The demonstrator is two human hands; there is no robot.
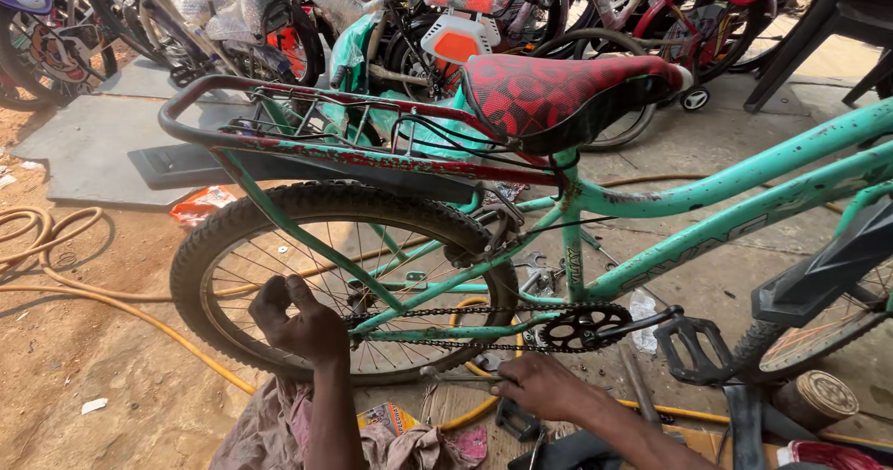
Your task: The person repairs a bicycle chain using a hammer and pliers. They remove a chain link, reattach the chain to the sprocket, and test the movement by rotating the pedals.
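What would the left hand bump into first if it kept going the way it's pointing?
Probably the spokes of the rear wheel. The left hand is curled up against the wheel near the hub, fingers pointing up and inward at it. Depth is hard to judge, so it may already be touching them.

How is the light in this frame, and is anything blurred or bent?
Head view: hard sunlight on the sandy ground, with a dark shadow under the rear wheel; left hand and right hand sharp; the green frame bows slightly toward the edge.
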